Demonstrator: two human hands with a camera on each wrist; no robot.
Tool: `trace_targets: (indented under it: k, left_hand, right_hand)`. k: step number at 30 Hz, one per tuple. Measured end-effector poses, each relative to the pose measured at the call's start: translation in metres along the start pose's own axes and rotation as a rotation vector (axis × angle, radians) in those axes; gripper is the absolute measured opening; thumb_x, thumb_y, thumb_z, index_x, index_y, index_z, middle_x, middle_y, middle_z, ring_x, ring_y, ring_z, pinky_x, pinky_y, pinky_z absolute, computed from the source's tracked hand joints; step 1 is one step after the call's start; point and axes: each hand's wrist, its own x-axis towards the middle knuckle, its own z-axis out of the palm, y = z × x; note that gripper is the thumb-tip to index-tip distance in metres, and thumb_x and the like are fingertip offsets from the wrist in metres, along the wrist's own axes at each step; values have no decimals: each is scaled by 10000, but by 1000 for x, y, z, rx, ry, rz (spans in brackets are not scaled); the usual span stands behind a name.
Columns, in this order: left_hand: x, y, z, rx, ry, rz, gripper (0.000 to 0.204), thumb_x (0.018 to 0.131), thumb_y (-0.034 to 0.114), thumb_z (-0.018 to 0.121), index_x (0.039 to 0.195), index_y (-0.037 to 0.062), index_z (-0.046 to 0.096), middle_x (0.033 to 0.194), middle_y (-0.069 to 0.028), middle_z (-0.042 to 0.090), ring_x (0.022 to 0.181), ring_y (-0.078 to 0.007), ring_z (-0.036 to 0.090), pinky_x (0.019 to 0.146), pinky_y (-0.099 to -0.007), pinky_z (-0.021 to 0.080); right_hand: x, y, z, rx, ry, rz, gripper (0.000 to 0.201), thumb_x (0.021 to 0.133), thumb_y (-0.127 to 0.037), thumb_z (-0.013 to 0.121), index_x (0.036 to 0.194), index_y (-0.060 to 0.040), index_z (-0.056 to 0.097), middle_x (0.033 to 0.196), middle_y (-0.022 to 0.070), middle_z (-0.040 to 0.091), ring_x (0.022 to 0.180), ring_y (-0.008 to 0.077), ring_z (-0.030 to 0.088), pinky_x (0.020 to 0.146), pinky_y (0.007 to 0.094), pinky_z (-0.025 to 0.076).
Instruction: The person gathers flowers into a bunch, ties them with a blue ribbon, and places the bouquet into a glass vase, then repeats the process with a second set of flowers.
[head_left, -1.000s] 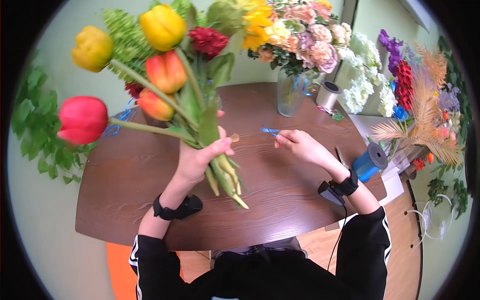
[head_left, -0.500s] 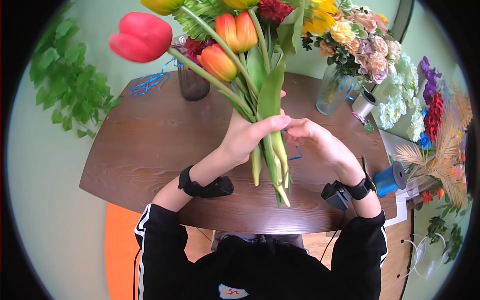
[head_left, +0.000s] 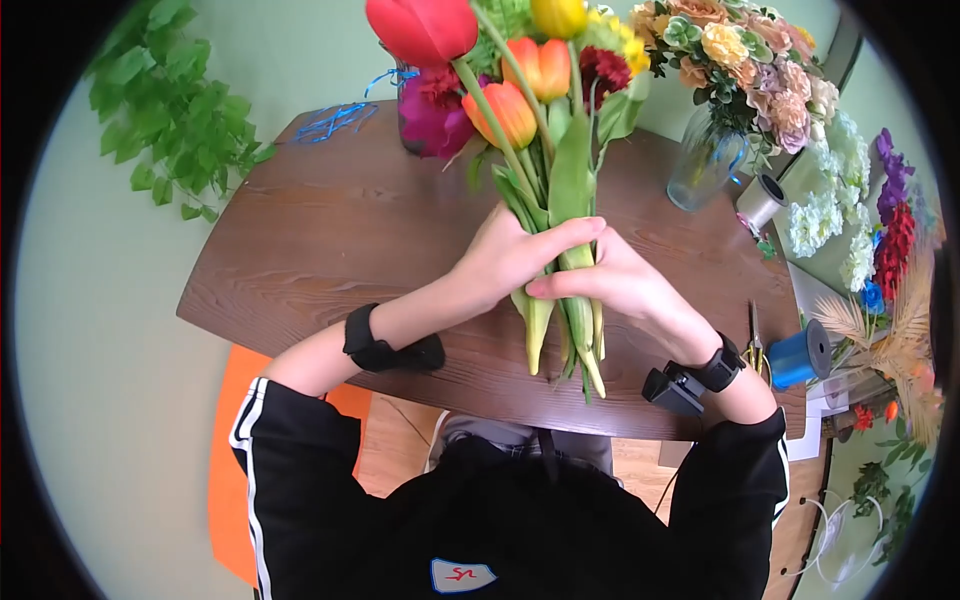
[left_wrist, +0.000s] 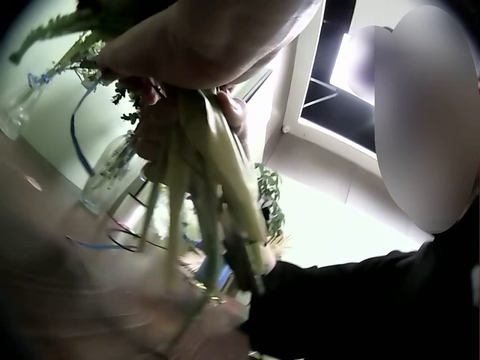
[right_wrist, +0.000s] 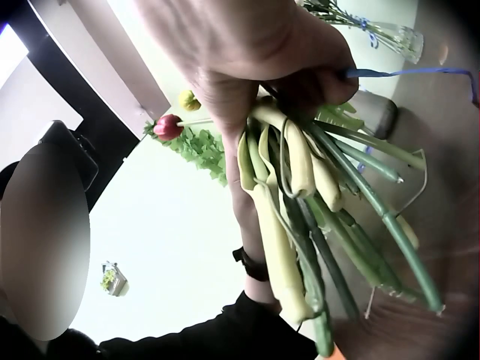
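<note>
A bunch of artificial tulips [head_left: 545, 170] is held upright over the brown table [head_left: 330, 250], near its front edge, stems [head_left: 565, 335] pointing down toward the person. The left hand [head_left: 505, 258] is wrapped round the stems from the left, fingers curled tight and thumb laid across the front. The right hand [head_left: 615, 282] is closed on the same stems from the right, just below the left thumb, both hands touching. In the right wrist view a blue ribbon [right_wrist: 409, 73] is seen running out from under the curled fingers [right_wrist: 315, 79] of the right hand; whether it is pinched or only passing through cannot be told. Flower heads are red, orange and yellow, overlapping a dark vase [head_left: 410, 135] behind. A glass vase [head_left: 705, 170] with a pastel bouquet is set at back right, a silver spool [head_left: 762, 200] beside it. Scissors [head_left: 755, 340] and a blue ribbon spool [head_left: 805, 355] are lying near the right wrist. Loose blue ribbon strands [head_left: 335, 120] are at the far left corner
</note>
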Motion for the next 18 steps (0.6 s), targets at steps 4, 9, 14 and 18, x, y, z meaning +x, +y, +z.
trace_targets:
  k: [4,9,14,18]
  left_hand:
    - [-8,-15,-20,268,-177,-172,271,806,240,558,959,17,530,844,-18,548,795,-78,500,691,-243,416]
    - [-15,-26,-33,965,-353,-374,607,804,548,388,931,-18,567,783,-186,580,751,-284,564,674,-336,433]
    - [-16,-2,-26,1171,-371,-482,565,826,496,391,751,-38,563,618,-206,534,637,-327,558,612,-391,420]
    - [-22,3,-34,1143,-328,-390,520,844,432,390,742,-54,547,643,-211,540,665,-360,541,612,-399,414]
  right_hand:
    - [-7,18,5,28,54,186,252,653,-177,635,814,10,586,720,64,578,676,114,525,612,233,412]
    - [-10,40,8,119,64,463,364,644,-217,639,907,19,553,812,101,595,735,136,558,625,233,437]
    - [-9,62,3,23,217,540,462,652,-294,657,953,20,502,785,71,561,697,102,529,573,213,413]
    - [-18,48,-1,-44,147,476,493,667,-408,634,898,13,524,762,70,557,686,115,513,580,247,399]
